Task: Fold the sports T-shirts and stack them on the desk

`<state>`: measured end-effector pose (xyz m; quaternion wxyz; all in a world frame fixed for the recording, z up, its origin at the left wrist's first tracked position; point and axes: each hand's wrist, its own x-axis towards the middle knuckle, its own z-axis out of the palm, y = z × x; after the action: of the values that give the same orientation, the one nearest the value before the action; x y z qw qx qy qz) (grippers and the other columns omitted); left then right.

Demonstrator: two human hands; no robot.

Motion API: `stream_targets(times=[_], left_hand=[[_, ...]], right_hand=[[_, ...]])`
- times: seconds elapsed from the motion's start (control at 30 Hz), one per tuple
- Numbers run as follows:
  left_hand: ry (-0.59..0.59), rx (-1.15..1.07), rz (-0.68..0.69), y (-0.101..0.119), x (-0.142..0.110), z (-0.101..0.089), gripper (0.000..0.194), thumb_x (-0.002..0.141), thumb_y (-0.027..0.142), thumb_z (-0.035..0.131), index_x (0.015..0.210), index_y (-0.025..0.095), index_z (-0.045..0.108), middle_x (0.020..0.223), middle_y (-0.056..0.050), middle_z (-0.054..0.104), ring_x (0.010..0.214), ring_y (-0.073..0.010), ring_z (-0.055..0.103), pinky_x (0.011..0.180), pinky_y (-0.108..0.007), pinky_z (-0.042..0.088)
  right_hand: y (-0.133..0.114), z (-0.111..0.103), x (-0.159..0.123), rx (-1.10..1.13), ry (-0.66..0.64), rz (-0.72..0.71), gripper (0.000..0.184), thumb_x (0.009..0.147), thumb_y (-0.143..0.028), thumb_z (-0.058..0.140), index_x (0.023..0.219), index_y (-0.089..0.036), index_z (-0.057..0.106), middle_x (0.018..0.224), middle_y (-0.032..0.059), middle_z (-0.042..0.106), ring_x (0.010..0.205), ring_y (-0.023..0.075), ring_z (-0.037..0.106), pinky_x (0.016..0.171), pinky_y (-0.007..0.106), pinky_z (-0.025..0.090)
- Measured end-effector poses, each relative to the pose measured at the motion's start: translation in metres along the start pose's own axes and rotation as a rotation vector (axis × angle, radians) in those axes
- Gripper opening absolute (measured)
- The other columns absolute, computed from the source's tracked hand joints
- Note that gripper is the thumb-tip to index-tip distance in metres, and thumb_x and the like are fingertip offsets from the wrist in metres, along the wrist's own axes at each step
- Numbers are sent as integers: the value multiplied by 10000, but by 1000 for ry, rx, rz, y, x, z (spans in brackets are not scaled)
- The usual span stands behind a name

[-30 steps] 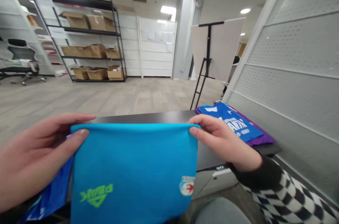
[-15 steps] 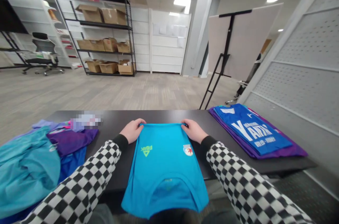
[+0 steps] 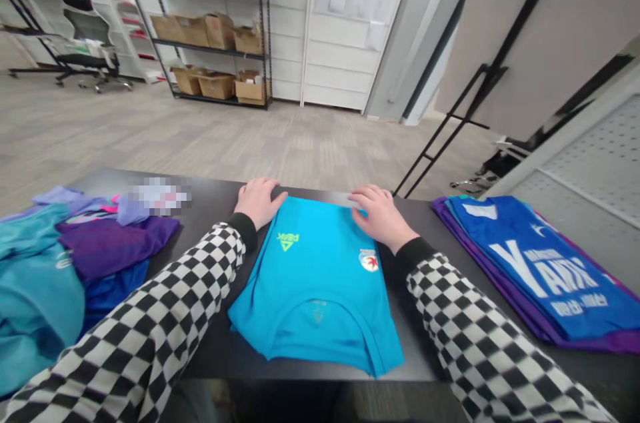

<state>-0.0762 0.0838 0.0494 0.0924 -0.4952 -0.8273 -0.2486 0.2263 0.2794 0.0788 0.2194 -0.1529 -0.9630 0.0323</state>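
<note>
A folded bright-blue T-shirt (image 3: pixel 320 269) lies flat on the dark table (image 3: pixel 210 343), its round neckline toward me. Green lettering marks its left side and a small round badge its right. At the shirt's far left corner rests my left hand (image 3: pixel 259 201), fingers stretched over the tabletop and thumb beside the folded edge. My right hand (image 3: pixel 380 215) lies over the far right corner, its fingers extended and loosely spread. Neither hand grips the cloth.
On the table's left sits a loose heap of teal, purple and blue clothes (image 3: pixel 115 246). Folded jerseys are stacked at the right, a blue jersey (image 3: pixel 540 263) on top. Beyond the table stand an easel board (image 3: pixel 540 29) and a shelf with cardboard boxes (image 3: pixel 215 29).
The T-shirt has come down from upright before me to flat on the table. Both hands have let go of its far corners. The view has tilted downward.
</note>
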Motion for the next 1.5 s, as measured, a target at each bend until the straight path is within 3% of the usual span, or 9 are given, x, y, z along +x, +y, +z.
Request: stream_targets(times=[0.17,0.27,0.53,0.73,0.87,1.03,1.27,1.4,1.5], left_hand=[[83,-116,-58,-11,0,2,367,1074,417,581,1311,209,768,1363,-134,782,1316,-351,671,1178,-506,491],[110,-172,-80,-16,0,6,350,1051,364,590,1309,211,770,1352,-125,790,1305,-335,687,1200,-489,496],[123,-278,-84,-18,1,4,372,996,300,598,1307,197,775,1365,-129,792,1314,-336,695,1213,-488,507],[144,-417,-149,-30,0,0,407,979,318,592,1313,161,762,1311,-133,807,1268,-326,718,1195,-465,523],[121,-450,-194,-36,0,2,466,946,344,621,1355,160,748,1317,-129,800,1217,-334,723,1149,-460,545],[93,-407,-163,-32,-3,4,514,916,364,636,1384,178,740,1342,-124,789,1230,-339,710,1137,-451,545],[95,-480,-209,-40,-13,-1,596,862,371,644,1411,154,722,1318,-131,798,1160,-335,744,1129,-444,565],[81,-486,-252,-42,-18,-5,627,837,373,648,1424,162,711,1312,-136,802,1182,-346,748,1140,-462,561],[54,-464,-262,-40,-20,-9,655,827,374,656,1446,164,698,1331,-139,799,1124,-345,758,1112,-472,575]], right_hand=[[-76,-3,33,193,-258,-508,565,1107,-444,619,1650,-291,593,1733,88,542,1664,341,375,1370,586,209],[-93,15,38,271,-414,-555,662,1098,-564,643,1707,-336,518,1778,67,485,1690,337,348,1397,616,149],[-62,38,4,163,-395,161,820,1113,-746,454,1787,-284,374,1866,100,279,1745,391,181,1382,729,71],[-6,-3,-67,62,-372,781,786,1099,-554,513,1769,-158,406,1858,147,271,1735,421,208,1391,692,181],[23,-59,-113,61,-323,680,722,1044,-541,604,1664,-172,578,1674,185,591,1561,387,557,1335,562,397],[34,-75,-151,58,-343,270,645,1090,-555,547,1649,-240,605,1768,97,491,1681,314,387,1403,533,271],[42,-50,-179,-75,-357,708,724,1145,-554,346,1786,-219,372,1863,101,296,1742,341,216,1397,616,199],[13,-39,-191,-173,-275,957,753,1142,-570,318,1783,-177,367,1855,172,290,1719,434,252,1342,729,255],[-13,-38,-209,-69,-247,942,809,1092,-606,471,1765,-165,392,1840,227,296,1711,454,265,1330,760,264]])
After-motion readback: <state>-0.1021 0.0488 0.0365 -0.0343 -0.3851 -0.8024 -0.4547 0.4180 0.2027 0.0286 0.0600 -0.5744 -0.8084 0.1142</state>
